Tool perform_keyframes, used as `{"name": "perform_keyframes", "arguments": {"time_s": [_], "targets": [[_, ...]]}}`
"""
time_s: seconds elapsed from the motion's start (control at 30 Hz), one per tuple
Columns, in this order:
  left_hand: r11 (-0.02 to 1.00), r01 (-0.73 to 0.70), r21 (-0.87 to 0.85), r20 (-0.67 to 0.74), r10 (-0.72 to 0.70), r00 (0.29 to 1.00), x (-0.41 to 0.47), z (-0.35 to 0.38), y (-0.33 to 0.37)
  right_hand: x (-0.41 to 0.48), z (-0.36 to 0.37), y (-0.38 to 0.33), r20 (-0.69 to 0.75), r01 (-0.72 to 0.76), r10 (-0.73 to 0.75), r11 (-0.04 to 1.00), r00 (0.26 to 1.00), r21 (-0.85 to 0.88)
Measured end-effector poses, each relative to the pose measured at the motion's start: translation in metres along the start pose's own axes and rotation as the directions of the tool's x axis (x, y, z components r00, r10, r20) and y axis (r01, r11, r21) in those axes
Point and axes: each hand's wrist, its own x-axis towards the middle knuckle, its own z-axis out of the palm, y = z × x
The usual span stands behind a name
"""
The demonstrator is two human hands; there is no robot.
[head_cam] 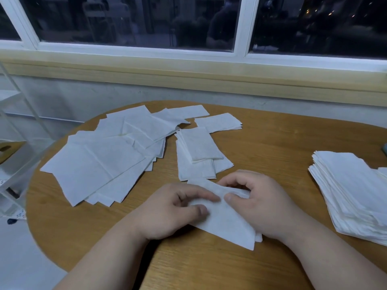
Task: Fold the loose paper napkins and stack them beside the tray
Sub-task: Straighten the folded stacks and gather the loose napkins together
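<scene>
On the round wooden table a white paper napkin lies partly under both hands. The left hand pinches it from nine o'clock, and the right hand curls round its fold from three. Loose white napkins sprawl at ten o'clock, a small folded pile sits at twelve, and a tall napkin stack stands at three.

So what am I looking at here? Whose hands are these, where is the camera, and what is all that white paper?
No machine here: these are a person's bare hands, filmed by a camera worn on the head, looking down. The left hand and right hand pinch one white napkin, mid-fold, on a round wooden table. Left of it lies a spread of unfolded napkins; ahead, small folded piles; at the right edge, a tall stack. No tray is in view.
</scene>
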Motion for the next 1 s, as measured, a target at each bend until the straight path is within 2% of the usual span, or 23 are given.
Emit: {"name": "perform_keyframes", "arguments": {"time_s": [0.13,0.2,0.33,0.53,0.83,1.0], "targets": [[0.997,0.078,-0.026,-0.082,-0.080,0.993,0.000,0.001,-0.003,0.036,-0.013,0.004,-0.163,-0.024,0.038,0.996,0.986,0.086],[0.995,0.092,-0.029,-0.085,-0.095,0.992,0.000,0.001,0.000,0.062,-0.013,0.007,-0.178,-0.049,0.042,0.998,0.983,-0.031],[0.995,0.089,-0.053,-0.105,-0.094,0.990,0.001,0.001,0.001,0.103,0.004,0.010,-0.008,-0.012,0.010,0.956,1.000,-0.294],[0.993,0.110,-0.050,-0.097,-0.115,0.989,0.005,-0.001,-0.003,0.125,0.018,0.007,0.114,0.102,-0.060,0.904,0.992,-0.414],[0.995,0.090,-0.034,-0.117,-0.093,0.989,0.006,-0.002,-0.006,0.128,0.016,0.013,0.031,0.108,-0.103,0.939,0.994,-0.326],[0.995,0.088,-0.056,-0.142,-0.095,0.985,0.007,-0.001,-0.006,0.120,0.008,0.009,-0.162,0.059,-0.092,0.978,0.982,-0.201]]}}
